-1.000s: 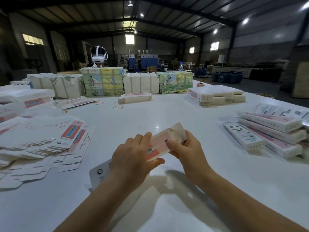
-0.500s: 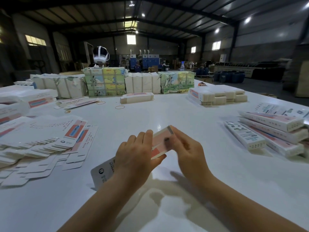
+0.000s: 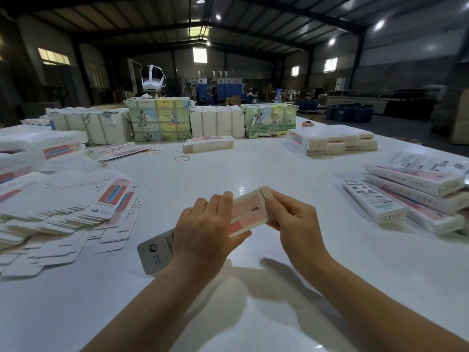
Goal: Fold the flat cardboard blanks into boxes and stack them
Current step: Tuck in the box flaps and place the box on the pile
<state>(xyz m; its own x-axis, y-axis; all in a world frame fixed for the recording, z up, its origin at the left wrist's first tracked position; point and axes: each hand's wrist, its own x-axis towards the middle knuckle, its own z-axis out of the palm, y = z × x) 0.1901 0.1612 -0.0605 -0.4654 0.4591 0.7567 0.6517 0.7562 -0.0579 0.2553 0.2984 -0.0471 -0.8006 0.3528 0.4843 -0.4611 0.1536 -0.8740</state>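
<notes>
Gripping a half-formed pink and white box (image 3: 250, 212) above the white table (image 3: 253, 288), both hands are working at its far end. The left hand (image 3: 205, 233) is wrapping around the box's middle, fingers over the top and thumb underneath, while the box's white near end is sticking out past the wrist toward the lower left. The right hand (image 3: 295, 222) is pinching the small end flap (image 3: 265, 193) at the far tip (thumb and forefinger curled on it). Lying fanned out at the left is a pile of flat blanks (image 3: 76, 207). Sitting at the right edge, well apart from the hands, is a stack of folded boxes (image 3: 411, 194).
</notes>
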